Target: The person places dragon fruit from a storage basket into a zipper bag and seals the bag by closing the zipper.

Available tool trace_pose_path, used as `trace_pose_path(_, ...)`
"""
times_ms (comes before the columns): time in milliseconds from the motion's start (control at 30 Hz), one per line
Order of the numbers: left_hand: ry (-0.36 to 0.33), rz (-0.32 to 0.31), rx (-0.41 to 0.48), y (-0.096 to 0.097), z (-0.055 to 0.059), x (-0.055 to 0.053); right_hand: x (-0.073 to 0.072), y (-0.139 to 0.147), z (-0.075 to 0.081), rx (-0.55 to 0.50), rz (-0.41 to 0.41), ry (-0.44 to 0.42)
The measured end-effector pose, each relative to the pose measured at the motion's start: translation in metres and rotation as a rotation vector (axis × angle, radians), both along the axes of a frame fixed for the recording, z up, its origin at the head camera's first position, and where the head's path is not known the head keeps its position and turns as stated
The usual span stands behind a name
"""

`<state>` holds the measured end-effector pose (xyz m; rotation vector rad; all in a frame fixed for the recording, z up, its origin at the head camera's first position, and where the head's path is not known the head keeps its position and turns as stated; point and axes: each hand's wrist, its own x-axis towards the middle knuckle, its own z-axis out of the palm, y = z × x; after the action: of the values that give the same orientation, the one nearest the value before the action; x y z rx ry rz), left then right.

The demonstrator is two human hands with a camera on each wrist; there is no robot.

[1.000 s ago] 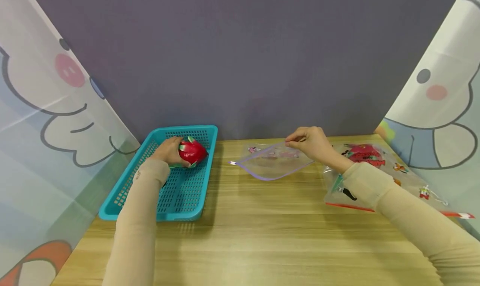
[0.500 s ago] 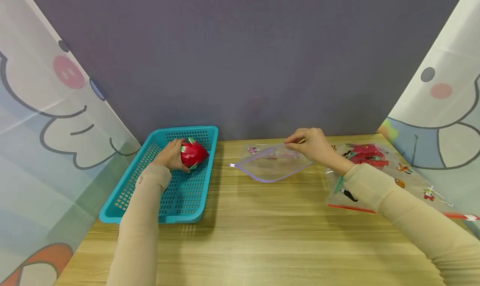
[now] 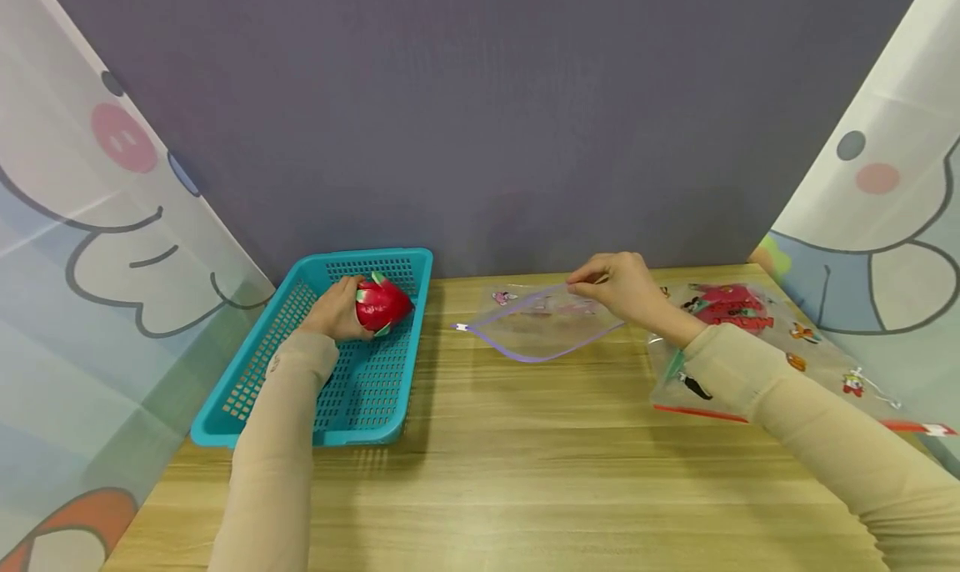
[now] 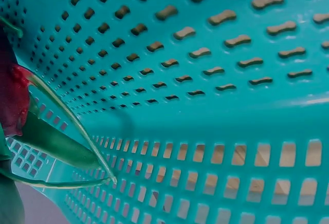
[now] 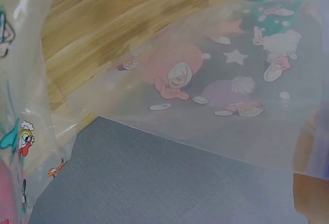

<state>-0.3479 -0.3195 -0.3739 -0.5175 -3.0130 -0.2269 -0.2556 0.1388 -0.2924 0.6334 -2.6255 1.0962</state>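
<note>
My left hand (image 3: 336,309) reaches into the blue plastic basket (image 3: 358,436) and grips a red dragon fruit (image 3: 382,305) with green-white scales, near the basket's right side. At the left edge of the left wrist view, dark red skin (image 4: 9,93) and long green parts (image 4: 59,144) stand close to the holed wall. My right hand (image 3: 621,287) pinches the upper edge of a see-through zip bag (image 3: 536,332) between thumb and fingers. The bag's purple-edged mouth gapes toward me, its white slider at the left corner. Printed shells and a star show on it in the right wrist view.
A larger clear bag with a red zip (image 3: 701,413) and cartoon prints lies at the right, partly under my right forearm. The wooden table (image 3: 510,464) extends in front. A grey panel (image 3: 495,122) stands behind, with printed cloth (image 3: 870,222) at both sides.
My left hand has shifted slightly around the dragon fruit, and the green bit under it no longer shows. The right hand and its bag keep their place; the head view sways a little.
</note>
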Motion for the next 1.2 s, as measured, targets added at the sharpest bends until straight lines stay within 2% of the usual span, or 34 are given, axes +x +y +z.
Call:
trace_pose_path(200, 0.009, -0.001, 0.011, 0.001, 0.003, 0.004, 0.000, -0.002, 0.001, 0.025, -0.035, -0.022)
trace_pose_path(400, 0.029, 0.049, 0.011, 0.003, 0.017, 0.009, 0.001, -0.006, 0.004, 0.034, -0.039, -0.045)
trace_pose_path(567, 0.128, 0.076, -0.020, 0.009, 0.027, 0.012, 0.003, -0.004, 0.004, 0.027, -0.058, -0.061)
trace_pose_path(700, 0.201, 0.160, -0.029, 0.018, 0.036, 0.017, 0.004, 0.002, 0.003, 0.028, -0.072, -0.088)
trace_pose_path(767, 0.207, 0.192, -0.020, 0.023, 0.041, 0.022, 0.004, 0.005, 0.002, 0.032, -0.082, -0.101)
trace_pose_path(833, 0.208, 0.196, -0.026, 0.027, 0.046, 0.027, 0.003, 0.008, 0.002, 0.035, -0.090, -0.116)
trace_pose_path(1000, 0.213, 0.161, -0.080, 0.035, 0.058, 0.042, 0.001, 0.012, 0.000, 0.037, -0.094, -0.144)
trace_pose_path(1200, 0.219, 0.094, -0.161, 0.046, 0.079, 0.073, 0.001, 0.010, -0.003, 0.031, -0.083, -0.148)
